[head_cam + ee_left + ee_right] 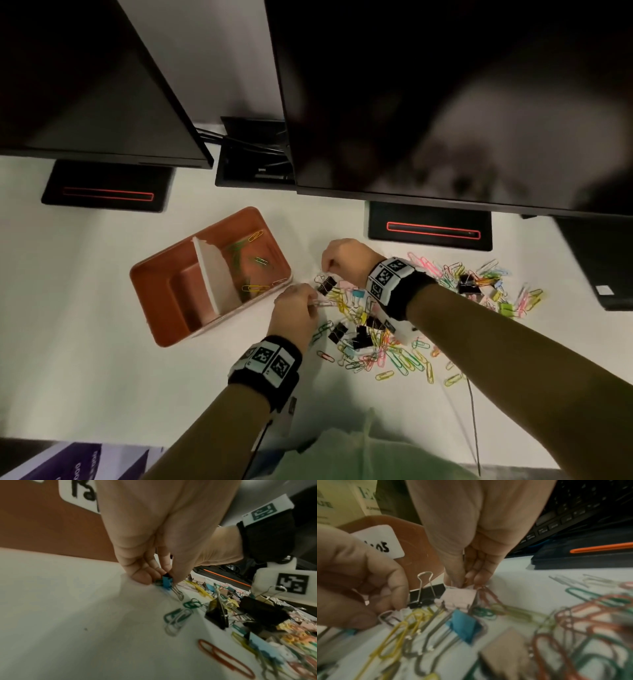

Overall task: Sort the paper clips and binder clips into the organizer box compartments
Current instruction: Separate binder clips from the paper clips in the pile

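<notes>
An orange organizer box (150,274) with a white divider (212,274) stands left of the hands; several paper clips (257,260) lie in its right compartment. A heap of coloured paper clips and binder clips (376,335) covers the white desk. At the heap's left edge my left hand (164,577) pinches a small blue binder clip (167,582) that rests on the desk. My right hand (465,584) is just beyond it, its fingertips pinching the top of a pale pink binder clip (458,595). A black binder clip (426,596) lies between the two hands.
Two dark monitors (445,102) overhang the back of the desk, on black stands (430,226). A second scatter of clips (479,284) lies to the right. A black keyboard (573,513) is behind the right hand. A purple box (78,459) sits at the front left.
</notes>
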`<move>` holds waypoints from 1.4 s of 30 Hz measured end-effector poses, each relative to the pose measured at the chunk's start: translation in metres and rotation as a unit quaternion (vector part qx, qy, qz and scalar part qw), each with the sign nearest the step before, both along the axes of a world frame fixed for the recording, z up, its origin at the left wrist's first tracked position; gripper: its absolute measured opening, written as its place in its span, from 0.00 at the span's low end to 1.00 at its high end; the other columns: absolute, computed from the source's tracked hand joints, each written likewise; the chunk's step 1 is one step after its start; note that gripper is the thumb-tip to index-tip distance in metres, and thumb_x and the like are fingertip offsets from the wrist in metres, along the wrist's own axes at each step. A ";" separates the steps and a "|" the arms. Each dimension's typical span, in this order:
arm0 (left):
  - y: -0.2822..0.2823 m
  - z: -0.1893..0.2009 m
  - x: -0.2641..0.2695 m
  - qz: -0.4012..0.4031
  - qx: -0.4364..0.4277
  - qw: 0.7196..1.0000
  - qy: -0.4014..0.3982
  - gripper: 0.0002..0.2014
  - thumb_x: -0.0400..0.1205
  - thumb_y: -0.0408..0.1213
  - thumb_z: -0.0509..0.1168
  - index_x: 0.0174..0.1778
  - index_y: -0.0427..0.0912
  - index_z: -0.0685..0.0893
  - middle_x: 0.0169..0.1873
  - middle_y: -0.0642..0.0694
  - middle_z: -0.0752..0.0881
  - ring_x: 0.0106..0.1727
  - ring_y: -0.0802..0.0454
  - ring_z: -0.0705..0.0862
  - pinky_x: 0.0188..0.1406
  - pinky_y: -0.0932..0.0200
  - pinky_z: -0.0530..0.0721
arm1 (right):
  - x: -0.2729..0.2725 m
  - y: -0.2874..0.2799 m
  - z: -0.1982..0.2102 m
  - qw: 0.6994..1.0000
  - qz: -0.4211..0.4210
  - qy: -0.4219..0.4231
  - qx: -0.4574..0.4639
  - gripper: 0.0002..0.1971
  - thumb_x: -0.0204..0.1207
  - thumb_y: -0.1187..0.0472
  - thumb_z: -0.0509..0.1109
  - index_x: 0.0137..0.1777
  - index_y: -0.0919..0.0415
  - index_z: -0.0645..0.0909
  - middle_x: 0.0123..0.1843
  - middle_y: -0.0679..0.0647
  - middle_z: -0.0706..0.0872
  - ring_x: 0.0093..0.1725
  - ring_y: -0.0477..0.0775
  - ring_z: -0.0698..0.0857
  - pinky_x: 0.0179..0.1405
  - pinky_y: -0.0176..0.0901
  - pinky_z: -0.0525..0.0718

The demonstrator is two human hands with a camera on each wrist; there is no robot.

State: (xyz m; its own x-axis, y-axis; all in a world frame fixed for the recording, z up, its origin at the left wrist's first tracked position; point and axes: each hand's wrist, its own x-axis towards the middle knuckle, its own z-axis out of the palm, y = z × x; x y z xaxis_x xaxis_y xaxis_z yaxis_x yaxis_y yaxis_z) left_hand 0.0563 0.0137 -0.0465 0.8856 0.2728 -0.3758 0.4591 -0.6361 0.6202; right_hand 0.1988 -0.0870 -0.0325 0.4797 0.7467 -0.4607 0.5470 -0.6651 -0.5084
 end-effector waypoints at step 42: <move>-0.002 0.049 0.000 -0.107 0.027 0.991 -0.078 0.05 0.80 0.37 0.66 0.43 0.38 0.81 0.36 0.47 0.79 0.37 0.49 0.78 0.37 0.58 0.74 | -0.019 -0.050 0.033 0.992 -0.123 -0.012 0.022 0.08 0.75 0.66 0.67 0.50 0.61 0.85 0.49 0.56 0.88 0.49 0.54 0.85 0.54 0.45 0.84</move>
State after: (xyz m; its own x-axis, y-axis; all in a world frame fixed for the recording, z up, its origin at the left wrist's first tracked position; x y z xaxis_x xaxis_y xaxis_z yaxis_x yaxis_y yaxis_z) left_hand 0.0566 0.0114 0.0021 0.9714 0.0886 -0.2204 0.2119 -0.7424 0.6356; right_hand 0.1802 -0.1366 0.0005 0.6607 0.6252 -0.4154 0.3837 -0.7569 -0.5291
